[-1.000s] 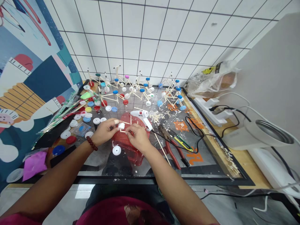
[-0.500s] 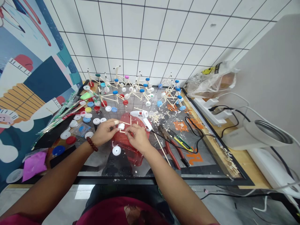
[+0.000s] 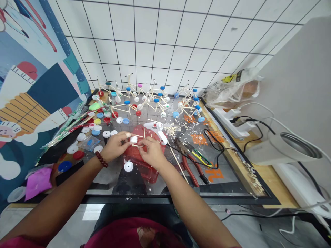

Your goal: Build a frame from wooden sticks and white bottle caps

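Over a red plastic piece (image 3: 152,176) on the table, my left hand (image 3: 116,146) is closed on a small white bottle cap (image 3: 133,139). Thin wooden sticks (image 3: 138,135) extend from around the cap. My right hand (image 3: 152,151) is closed, with thumb and fingers pinching a short wooden stick (image 3: 136,145) just below the cap. Fingers hide where cap and sticks meet. Just beyond my right hand lies a white hot glue gun (image 3: 156,129). A white disc with a centre hole (image 3: 128,166) lies nearer to me.
Stick-and-cap models (image 3: 155,100) stand along the back wall. Loose caps (image 3: 78,154) crowd the left side. Red-handled pliers (image 3: 190,168), a yellow-green cutter (image 3: 201,158), wood scraps (image 3: 173,130) and a black cord (image 3: 214,148) lie to the right, before a power strip (image 3: 232,124).
The white cap has tilted slightly between my hands, and my right fingers have shifted a little on the stick. Everything else stays put.
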`<state>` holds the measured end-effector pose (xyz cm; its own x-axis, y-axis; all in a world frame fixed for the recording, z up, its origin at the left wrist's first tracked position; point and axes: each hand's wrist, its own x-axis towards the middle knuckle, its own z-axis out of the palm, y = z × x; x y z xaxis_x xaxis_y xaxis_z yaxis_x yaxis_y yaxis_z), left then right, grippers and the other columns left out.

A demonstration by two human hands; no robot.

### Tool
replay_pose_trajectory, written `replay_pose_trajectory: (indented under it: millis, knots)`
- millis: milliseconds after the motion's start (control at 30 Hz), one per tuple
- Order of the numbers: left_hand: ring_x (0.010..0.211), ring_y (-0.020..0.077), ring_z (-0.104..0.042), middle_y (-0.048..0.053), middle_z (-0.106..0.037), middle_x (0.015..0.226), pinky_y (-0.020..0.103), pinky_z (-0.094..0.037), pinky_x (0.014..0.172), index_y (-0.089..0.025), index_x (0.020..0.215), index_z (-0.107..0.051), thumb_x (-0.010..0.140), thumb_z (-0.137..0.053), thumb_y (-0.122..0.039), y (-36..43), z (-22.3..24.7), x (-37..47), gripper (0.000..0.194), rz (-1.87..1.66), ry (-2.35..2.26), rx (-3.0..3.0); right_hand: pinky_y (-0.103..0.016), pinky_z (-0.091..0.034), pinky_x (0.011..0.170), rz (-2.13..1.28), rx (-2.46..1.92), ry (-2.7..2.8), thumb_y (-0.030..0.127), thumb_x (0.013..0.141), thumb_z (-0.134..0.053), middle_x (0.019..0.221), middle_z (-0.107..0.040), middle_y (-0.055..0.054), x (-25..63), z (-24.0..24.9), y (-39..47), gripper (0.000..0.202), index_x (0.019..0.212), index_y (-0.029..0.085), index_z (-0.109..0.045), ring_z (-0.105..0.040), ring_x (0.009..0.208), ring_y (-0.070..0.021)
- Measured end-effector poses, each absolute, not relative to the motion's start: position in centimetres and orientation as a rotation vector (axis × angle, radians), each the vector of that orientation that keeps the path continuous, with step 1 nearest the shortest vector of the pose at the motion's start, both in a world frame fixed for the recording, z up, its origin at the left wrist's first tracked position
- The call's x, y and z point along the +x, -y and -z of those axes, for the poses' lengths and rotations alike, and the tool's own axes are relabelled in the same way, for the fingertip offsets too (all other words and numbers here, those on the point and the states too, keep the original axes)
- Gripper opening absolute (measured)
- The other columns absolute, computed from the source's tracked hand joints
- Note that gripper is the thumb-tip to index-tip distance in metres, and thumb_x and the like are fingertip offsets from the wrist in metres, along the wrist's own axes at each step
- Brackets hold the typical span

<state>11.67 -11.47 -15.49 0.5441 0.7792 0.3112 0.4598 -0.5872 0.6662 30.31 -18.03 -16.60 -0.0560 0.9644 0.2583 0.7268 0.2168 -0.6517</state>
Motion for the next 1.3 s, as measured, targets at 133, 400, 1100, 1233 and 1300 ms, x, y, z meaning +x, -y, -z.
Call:
replay_pose_trajectory:
  millis: [133,400,1100,1233,1300]
  knots:
    - [0.079,0.0175,-0.061,0.008,-0.067,0.099,0.031,-0.051,0.075,-0.017,0.106,-0.07,0.084,-0.06,-0.03,11.6,15.2,11.7,0.028,-0.84,-0.994,2.274,-0.032,-0.043,0.083,-0.469,-1.563,1.838,0.014,0.079,-0.064,0.091,-0.067,-0.003,30.3,16.6,18.0,0.013,0.089,0.019,-0.07,-0.062,0.089,-0.0194]
    - [0.064,0.0111,-0.055,0.005,-0.065,0.097,0.023,-0.047,0.057,-0.018,0.106,-0.069,0.08,-0.061,-0.025,11.7,15.1,11.6,0.029,-0.816,-1.001,2.248,-0.032,-0.044,0.084,-0.466,-1.536,1.838,0.014,0.078,-0.064,0.091,-0.067,-0.003,30.4,16.5,18.1,0.015,0.09,0.019,-0.07,-0.062,0.089,-0.0191]
    - [0.055,0.007,-0.052,0.007,-0.065,0.108,0.019,-0.039,0.043,-0.017,0.111,-0.067,0.078,-0.058,-0.017,11.6,14.8,11.3,0.034,-1.408,-1.156,2.119,-0.026,-0.047,0.067,-0.337,-1.17,1.244,0.031,0.092,-0.054,0.077,-0.068,0.0,32.8,11.4,20.6,0.019,0.098,0.02,-0.07,-0.06,0.068,-0.0137]
    - [0.059,0.0087,-0.056,0.007,-0.066,0.11,0.02,-0.042,0.046,-0.016,0.112,-0.067,0.079,-0.057,-0.018,11.2,15.2,11.1,0.034,-1.426,-1.163,2.137,-0.026,-0.046,0.066,-0.368,-1.439,1.553,0.019,0.083,-0.061,0.075,-0.067,-0.001,34.2,12.1,22.3,0.01,0.085,0.019,-0.071,-0.059,0.067,-0.0145]
    - [0.06,0.009,-0.056,0.008,-0.067,0.111,0.02,-0.042,0.047,-0.016,0.11,-0.067,0.078,-0.056,-0.018,11.2,15.2,11.1,0.034,-1.391,-1.173,2.148,-0.026,-0.046,0.068,-0.373,-1.557,1.778,0.01,0.079,-0.061,0.077,-0.067,-0.002,34.6,12.5,23.6,0.013,0.083,0.018,-0.072,-0.06,0.069,-0.015]
